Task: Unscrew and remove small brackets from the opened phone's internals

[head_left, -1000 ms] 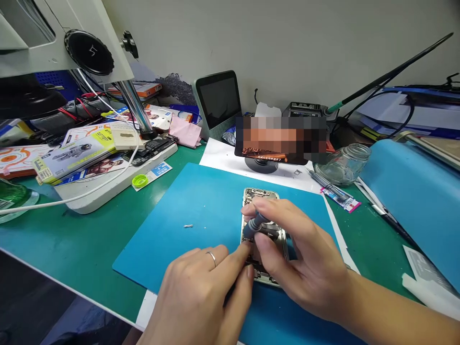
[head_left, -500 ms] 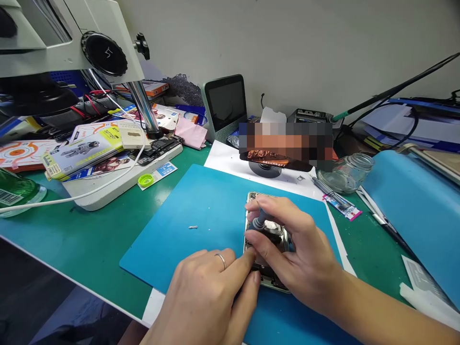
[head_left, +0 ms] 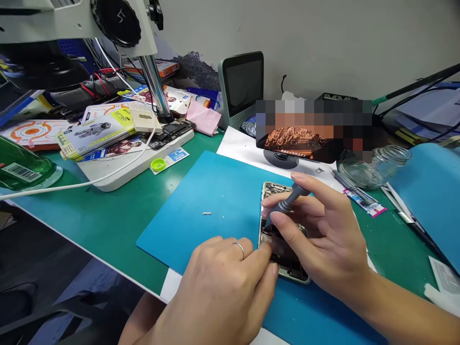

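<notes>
An opened smartphone (head_left: 282,250) with its insides exposed lies on a blue mat (head_left: 179,211). My left hand (head_left: 224,282), with a ring on one finger, is closed on the phone's lower left edge, its fingertips on the frame and inner parts. My right hand (head_left: 330,235) pinches a grey screwdriver (head_left: 285,205) above the phone. The screwdriver leans, its tip pointing down at the left side of the phone's insides; whether it touches a screw is too small to tell. A small metal piece (head_left: 207,213) and tiny white specks lie on the mat.
A microscope (head_left: 118,24) on a white base (head_left: 111,179) stands left, holding boxes and a circuit board. Behind the mat are a smart display (head_left: 244,86) and a propped phone playing video (head_left: 305,143). A glass jar (head_left: 373,165) stands right; a green bottle (head_left: 25,165) stands left.
The screwdriver has gone from nearly upright to leaning, and my right fingers have spread along it. The camera view has shifted, so everything sits differently. My left hand still holds the phone.
</notes>
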`<state>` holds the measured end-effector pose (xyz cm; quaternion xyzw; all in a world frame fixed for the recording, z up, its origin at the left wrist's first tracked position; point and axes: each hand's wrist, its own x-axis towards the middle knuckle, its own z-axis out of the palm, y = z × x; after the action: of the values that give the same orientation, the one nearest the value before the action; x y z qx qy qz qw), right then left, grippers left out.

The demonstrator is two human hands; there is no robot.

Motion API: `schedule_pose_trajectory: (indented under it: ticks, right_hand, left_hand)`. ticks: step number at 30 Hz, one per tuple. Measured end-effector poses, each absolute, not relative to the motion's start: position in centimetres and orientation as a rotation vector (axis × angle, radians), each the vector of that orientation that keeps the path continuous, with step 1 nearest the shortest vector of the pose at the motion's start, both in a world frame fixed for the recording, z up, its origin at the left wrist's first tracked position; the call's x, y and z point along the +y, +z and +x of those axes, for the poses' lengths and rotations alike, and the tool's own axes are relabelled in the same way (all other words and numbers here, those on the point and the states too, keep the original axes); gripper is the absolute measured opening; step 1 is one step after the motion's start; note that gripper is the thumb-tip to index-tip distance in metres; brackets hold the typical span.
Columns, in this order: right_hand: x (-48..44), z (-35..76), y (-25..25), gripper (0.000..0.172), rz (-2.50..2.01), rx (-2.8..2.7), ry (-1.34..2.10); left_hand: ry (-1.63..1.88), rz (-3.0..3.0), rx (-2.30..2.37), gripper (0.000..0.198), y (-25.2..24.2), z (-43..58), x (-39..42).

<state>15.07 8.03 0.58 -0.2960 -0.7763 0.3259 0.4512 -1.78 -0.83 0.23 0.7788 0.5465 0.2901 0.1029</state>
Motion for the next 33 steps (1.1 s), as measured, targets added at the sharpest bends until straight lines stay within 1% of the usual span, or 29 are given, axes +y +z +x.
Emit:
schedule_pose_trajectory:
  ticks: [9,14,17,24,28,33]
  right_hand:
    - [7.8,15.0,1.1,0.063,-0.699,-1.884,0.748]
    - [7.7,14.9,1.2,0.063,-0.668,-1.821,0.767]
    - [7.5,15.1,1.4,0.067,-0.606,-1.815,0.782]
    - [6.8,15.5,2.3,0.074,-0.495,-1.883,0.773]
    - [6.8,15.5,2.3,0.081,-0.482,-1.899,0.745]
    - [6.8,15.6,2.0,0.077,-0.538,-1.824,0.685]
  left_hand:
    - [0.847,2.31,1.606,0.017,0.6,-1.9,-0.8]
    - [1.013,2.156,1.724,0.015,0.4,-1.9,-0.9]
    - [1.093,2.107,1.805,0.01,0.3,-1.9,-0.9]
    - [1.076,2.216,1.769,0.019,0.0,-1.9,-0.8]
    - [1.064,2.212,1.753,0.019,0.0,-1.8,-0.9]
    - [1.075,2.107,1.852,0.018,0.0,-2.7,-0.8]
